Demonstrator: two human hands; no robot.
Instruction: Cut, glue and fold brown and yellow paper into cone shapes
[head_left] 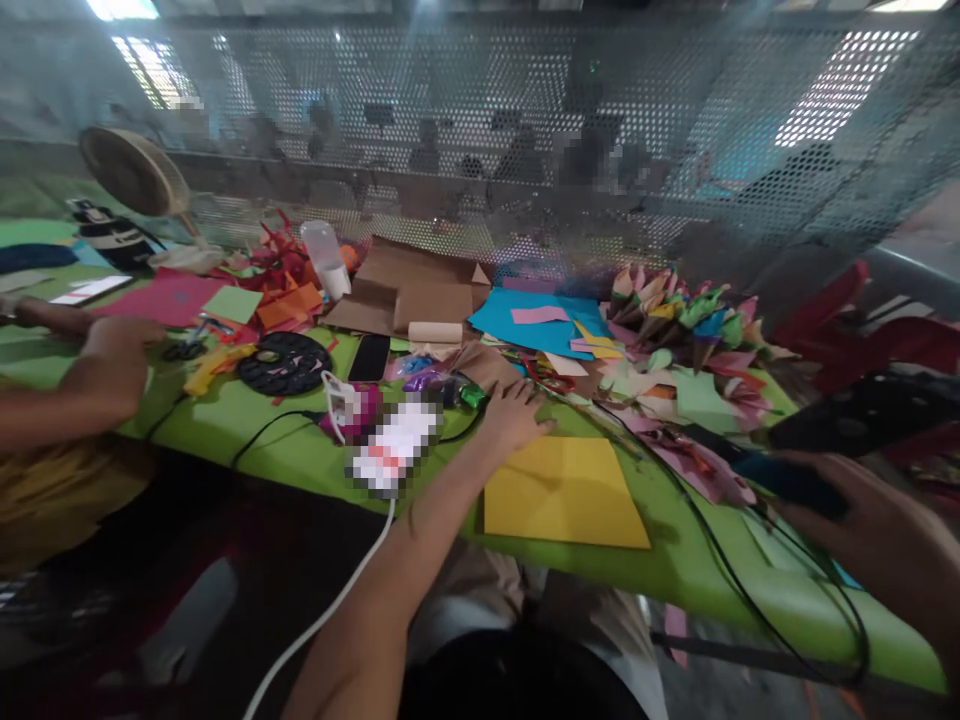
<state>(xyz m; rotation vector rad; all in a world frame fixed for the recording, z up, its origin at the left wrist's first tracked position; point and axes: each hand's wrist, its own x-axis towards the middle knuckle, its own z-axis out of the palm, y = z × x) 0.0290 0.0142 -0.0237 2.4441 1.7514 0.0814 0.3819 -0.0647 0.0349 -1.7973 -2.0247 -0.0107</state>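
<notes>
Leftward, a co-worker's bare forearm [105,380] is held over the green-covered bench [300,460]; to its right are placed a yellow gun-shaped tool [214,371] and a round black tray [285,364]. Near the middle, the left hand [516,412] is spread open at the far-left corner of a flat yellow paper sheet [566,498]. Rightmost, a dark blue object [801,486] is partly covered by the right hand [862,510]; whether it is gripped cannot be told.

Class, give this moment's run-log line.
left hand: open, by far edge of yellow sheet | right hand: at dark object, grip unclear | surface: green table
</notes>
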